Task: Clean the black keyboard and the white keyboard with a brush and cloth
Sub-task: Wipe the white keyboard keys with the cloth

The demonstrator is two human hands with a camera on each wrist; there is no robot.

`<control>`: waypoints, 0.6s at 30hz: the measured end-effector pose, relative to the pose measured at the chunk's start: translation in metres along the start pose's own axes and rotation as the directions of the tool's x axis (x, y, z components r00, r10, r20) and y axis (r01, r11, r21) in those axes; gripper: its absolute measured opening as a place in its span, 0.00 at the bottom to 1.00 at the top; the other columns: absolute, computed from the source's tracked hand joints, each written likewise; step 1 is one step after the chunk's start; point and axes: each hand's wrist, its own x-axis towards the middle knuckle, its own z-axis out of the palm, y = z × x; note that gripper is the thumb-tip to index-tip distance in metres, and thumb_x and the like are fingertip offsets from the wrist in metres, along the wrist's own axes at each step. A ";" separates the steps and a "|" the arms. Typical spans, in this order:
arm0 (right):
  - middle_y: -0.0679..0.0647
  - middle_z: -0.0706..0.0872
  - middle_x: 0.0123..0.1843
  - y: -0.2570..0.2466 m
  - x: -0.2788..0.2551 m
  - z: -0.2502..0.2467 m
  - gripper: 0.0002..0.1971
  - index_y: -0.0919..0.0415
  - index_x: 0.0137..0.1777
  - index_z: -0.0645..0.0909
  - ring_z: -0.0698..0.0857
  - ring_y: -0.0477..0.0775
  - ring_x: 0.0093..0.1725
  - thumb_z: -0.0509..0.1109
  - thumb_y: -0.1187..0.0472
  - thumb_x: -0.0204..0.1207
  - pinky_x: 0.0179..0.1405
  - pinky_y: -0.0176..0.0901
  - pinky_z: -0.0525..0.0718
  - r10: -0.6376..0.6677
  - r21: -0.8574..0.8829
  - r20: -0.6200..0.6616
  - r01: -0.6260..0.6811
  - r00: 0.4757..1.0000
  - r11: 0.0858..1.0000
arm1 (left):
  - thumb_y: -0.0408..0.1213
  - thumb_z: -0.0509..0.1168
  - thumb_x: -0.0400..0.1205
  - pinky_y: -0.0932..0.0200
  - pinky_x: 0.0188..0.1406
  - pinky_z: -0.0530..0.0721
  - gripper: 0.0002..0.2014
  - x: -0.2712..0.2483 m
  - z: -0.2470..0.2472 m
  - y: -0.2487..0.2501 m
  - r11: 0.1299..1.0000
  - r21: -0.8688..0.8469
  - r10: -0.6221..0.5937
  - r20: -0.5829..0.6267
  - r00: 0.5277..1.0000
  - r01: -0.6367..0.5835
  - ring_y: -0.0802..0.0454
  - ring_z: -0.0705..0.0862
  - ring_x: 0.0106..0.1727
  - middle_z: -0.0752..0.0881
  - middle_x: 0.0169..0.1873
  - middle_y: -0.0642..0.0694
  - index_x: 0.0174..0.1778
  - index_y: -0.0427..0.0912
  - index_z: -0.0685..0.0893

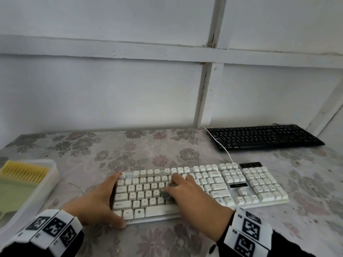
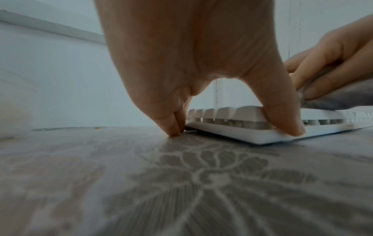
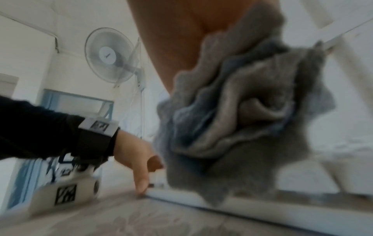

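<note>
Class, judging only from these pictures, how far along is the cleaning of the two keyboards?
Done: nothing can be confirmed; the brush lies in its tray. In hand: the right hand rubs a grey cloth over the white keyboard while the left hand steadies its end. Left: the black keyboard sits untouched at the back.
</note>
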 end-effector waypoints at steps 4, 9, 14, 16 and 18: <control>0.51 0.70 0.65 0.030 -0.015 -0.001 0.19 0.52 0.65 0.81 0.71 0.57 0.63 0.58 0.70 0.81 0.52 0.42 0.67 0.086 0.024 -0.002 -0.086 0.996 0.996 | 0.54 0.80 0.48 0.57 0.77 0.61 0.71 0.001 0.001 0.000 1.000 0.003 -0.006 -0.011 1.000 0.006 0.57 0.65 0.73 0.61 0.77 0.55 0.79 0.57 0.38; 0.45 0.65 0.43 0.057 -0.021 0.002 0.11 0.54 0.51 0.86 0.70 0.52 0.49 0.61 0.65 0.81 0.48 0.41 0.69 0.132 0.008 -0.002 -0.132 0.991 0.991 | 0.52 0.82 0.52 0.60 0.75 0.62 0.69 0.001 0.001 0.000 1.000 0.020 -0.001 -0.015 1.000 0.001 0.59 0.65 0.71 0.60 0.77 0.56 0.79 0.57 0.38; 0.39 0.65 0.39 0.090 -0.040 -0.007 0.09 0.57 0.41 0.85 0.74 0.45 0.43 0.64 0.60 0.81 0.41 0.33 0.71 0.232 0.040 -0.009 -0.232 0.973 0.972 | 0.52 0.82 0.54 0.61 0.76 0.61 0.69 0.000 0.002 0.001 0.999 0.048 0.000 -0.030 1.000 0.002 0.58 0.64 0.73 0.58 0.78 0.56 0.79 0.56 0.38; 0.40 0.64 0.39 0.108 -0.047 -0.012 0.09 0.54 0.40 0.84 0.75 0.41 0.41 0.65 0.60 0.80 0.36 0.26 0.68 0.319 0.011 0.021 -0.319 0.947 0.948 | 0.52 0.82 0.54 0.60 0.76 0.60 0.68 0.000 0.002 0.002 0.998 0.062 -0.004 -0.032 0.999 0.006 0.58 0.64 0.74 0.58 0.78 0.55 0.79 0.56 0.37; 0.43 0.66 0.39 0.117 -0.049 -0.018 0.11 0.59 0.43 0.87 0.81 0.48 0.44 0.63 0.64 0.79 0.35 0.27 0.69 0.362 -0.008 0.042 -0.362 0.931 0.932 | 0.51 0.82 0.55 0.61 0.76 0.60 0.68 0.000 0.002 0.003 0.998 0.069 -0.006 -0.032 0.999 0.008 0.57 0.63 0.75 0.57 0.79 0.55 0.79 0.56 0.37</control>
